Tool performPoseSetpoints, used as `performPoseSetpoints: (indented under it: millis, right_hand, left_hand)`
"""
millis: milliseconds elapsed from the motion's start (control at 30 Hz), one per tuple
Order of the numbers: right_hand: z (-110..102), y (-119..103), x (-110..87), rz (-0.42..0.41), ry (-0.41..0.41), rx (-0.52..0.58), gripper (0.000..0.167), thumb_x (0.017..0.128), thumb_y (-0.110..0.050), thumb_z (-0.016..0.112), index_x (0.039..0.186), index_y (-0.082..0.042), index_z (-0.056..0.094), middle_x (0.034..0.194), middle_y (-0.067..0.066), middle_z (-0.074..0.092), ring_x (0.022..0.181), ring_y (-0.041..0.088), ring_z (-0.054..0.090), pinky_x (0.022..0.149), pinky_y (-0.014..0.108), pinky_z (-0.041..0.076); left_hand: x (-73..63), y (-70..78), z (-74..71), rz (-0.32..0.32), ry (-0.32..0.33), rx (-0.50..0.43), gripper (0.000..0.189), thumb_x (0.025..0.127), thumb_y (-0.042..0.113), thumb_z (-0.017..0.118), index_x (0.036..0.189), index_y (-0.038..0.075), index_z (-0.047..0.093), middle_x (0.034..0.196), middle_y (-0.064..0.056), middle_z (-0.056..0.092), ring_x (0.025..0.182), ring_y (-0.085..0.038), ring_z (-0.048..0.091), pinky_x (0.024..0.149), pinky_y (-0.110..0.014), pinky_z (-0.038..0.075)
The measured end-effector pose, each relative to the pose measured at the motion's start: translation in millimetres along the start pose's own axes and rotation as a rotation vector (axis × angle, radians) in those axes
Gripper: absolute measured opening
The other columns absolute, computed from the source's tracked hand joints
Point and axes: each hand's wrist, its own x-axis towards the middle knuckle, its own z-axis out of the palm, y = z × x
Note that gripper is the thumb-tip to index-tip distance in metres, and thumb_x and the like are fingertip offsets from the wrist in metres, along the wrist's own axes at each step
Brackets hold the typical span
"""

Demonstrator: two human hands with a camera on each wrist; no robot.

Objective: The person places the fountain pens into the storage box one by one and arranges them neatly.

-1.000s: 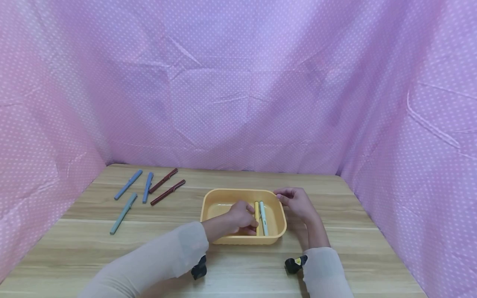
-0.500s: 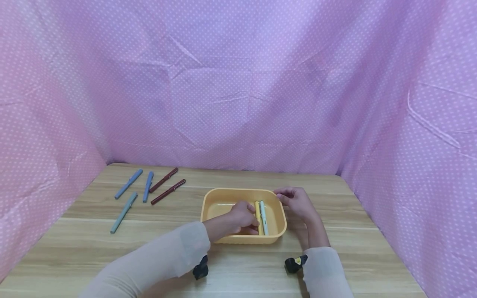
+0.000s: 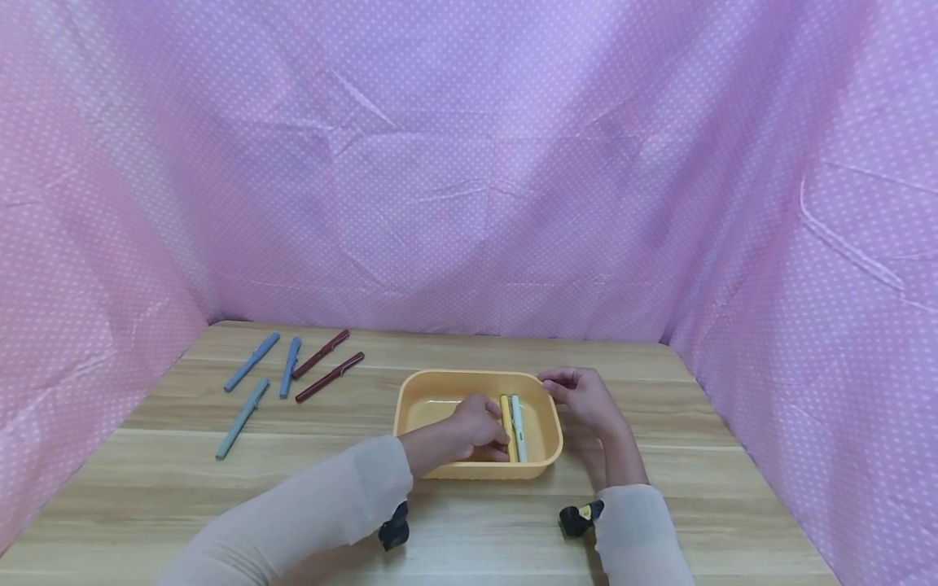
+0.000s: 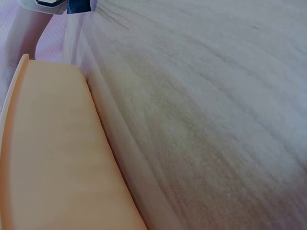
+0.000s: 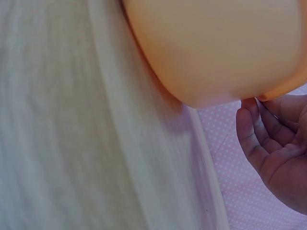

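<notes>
A yellow plastic box [image 3: 410, 395] stands on the table. Inside it, near the right wall, a yellow pen [image 3: 506, 411] and a pale mint pen [image 3: 519, 423] lie side by side, nearly parallel. My left hand [image 3: 476, 427] reaches over the front rim and holds the yellow pen between its fingers; part of the pen is hidden behind them. At the back right corner, my right hand [image 3: 582, 399] grips the box rim. In the right wrist view, the fingers [image 5: 249, 134] meet the outer wall just under the rim.
Several pens lie at the table's back left: two blue pens [image 3: 252, 362] [image 3: 290, 368], two dark red pens [image 3: 321, 354] [image 3: 330, 378] and a grey-green pen [image 3: 243, 418]. A pink dotted cloth [image 3: 469, 203] encloses the back and sides of the wooden table [image 3: 703, 488].
The near end of the yellow pen has shifted slightly right, closer to the mint pen, along with my left fingertips. My right hand and the box hold still.
</notes>
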Motion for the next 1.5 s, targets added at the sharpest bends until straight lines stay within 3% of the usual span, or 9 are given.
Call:
performPoseSetpoints:
  millis: [367, 800, 1133, 1367, 1500]
  right_hand:
    - [-0.5, 0.1, 0.0, -0.013, -0.007, 0.006, 0.025, 0.101, -0.009, 0.064, 0.120, 0.007, 0.069, 0.112, 0.021, 0.073, 0.097, 0.028, 0.073, 0.087, 0.034, 0.060]
    - [-0.6, 0.1, 0.4, 0.005, -0.004, 0.019, 0.025, 0.101, -0.011, 0.065, 0.120, 0.005, 0.070, 0.114, 0.019, 0.073, 0.098, 0.027, 0.073, 0.089, 0.032, 0.059]
    - [-0.8, 0.3, 0.4, -0.002, -0.011, 0.012, 0.025, 0.101, -0.009, 0.064, 0.120, 0.006, 0.070, 0.113, 0.019, 0.073, 0.098, 0.027, 0.073, 0.089, 0.035, 0.060]
    - [-0.3, -1.0, 0.0, 0.000, -0.012, 0.017, 0.025, 0.101, -0.009, 0.064, 0.120, 0.006, 0.070, 0.112, 0.018, 0.073, 0.097, 0.026, 0.073, 0.090, 0.037, 0.060]
    - [0.1, 0.0, 0.8, 0.001, -0.008, 0.015, 0.024, 0.101, -0.009, 0.064, 0.119, 0.006, 0.070, 0.111, 0.018, 0.073, 0.097, 0.025, 0.073, 0.088, 0.034, 0.060]
  left_hand:
    - [-1.0, 5.3, -13.0, 0.031, -0.012, -0.025, 0.056, 0.076, -0.025, 0.063, 0.128, -0.011, 0.047, 0.083, -0.029, 0.066, 0.057, -0.027, 0.066, 0.057, -0.034, 0.063]
    - [-6.6, 18.5, -28.7, 0.046, -0.071, 0.008, 0.061, 0.080, -0.023, 0.062, 0.136, -0.011, 0.044, 0.098, -0.026, 0.065, 0.079, -0.033, 0.067, 0.068, -0.037, 0.065]
    - [-13.1, 28.5, -44.8, 0.077, -0.093, 0.049, 0.058, 0.084, -0.020, 0.063, 0.138, -0.010, 0.043, 0.094, -0.019, 0.062, 0.076, -0.024, 0.061, 0.070, -0.036, 0.064]
    - [-18.0, 39.5, -64.1, 0.111, -0.103, 0.116, 0.057, 0.087, -0.015, 0.064, 0.140, -0.007, 0.044, 0.113, -0.021, 0.061, 0.099, -0.040, 0.065, 0.073, -0.038, 0.064]
    - [-16.5, 42.6, -74.0, 0.118, -0.094, 0.134, 0.056, 0.089, -0.012, 0.064, 0.141, -0.006, 0.045, 0.115, -0.022, 0.062, 0.101, -0.040, 0.065, 0.074, -0.038, 0.064]
